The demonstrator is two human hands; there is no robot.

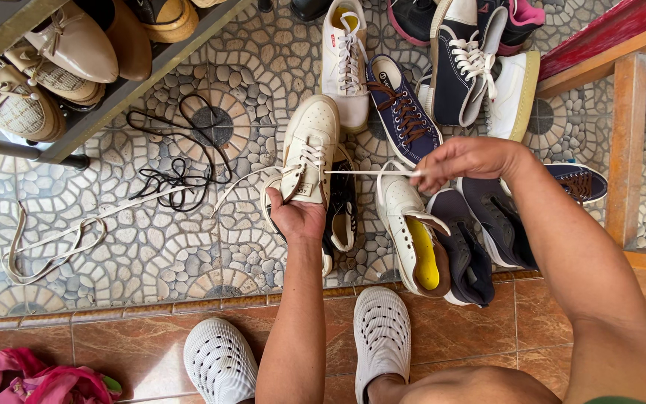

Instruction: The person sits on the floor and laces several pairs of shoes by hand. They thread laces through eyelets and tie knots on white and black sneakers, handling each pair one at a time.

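A cream sneaker is gripped from beneath at its heel end by the left hand, whose fingers are closed around the tongue and collar. It is held above the patterned tile floor, toe pointing away from the wearer of the white perforated clogs. To the right of the sneaker, the right hand is pinched shut on the end of a white lace, which is drawn taut in a straight line from the sneaker's eyelets.

White lacing is seen crossing the eyelets nearest the toe, while those nearer the collar look unthreaded; the lacing is judged to be partly done, with the upper rows and the tying left. The other lace end trails from the sneaker's left side down to the floor.

Just right of the sneaker and lower, a second cream sneaker with a yellow insole lies without a visible lace, so it appears untouched. Well to the left of the held sneaker, a loose white lace and a tangled black lace lie on the tiles. Beyond its toe, a navy sneaker with brown laces is found already laced. A shoe rack stands far to the upper left.
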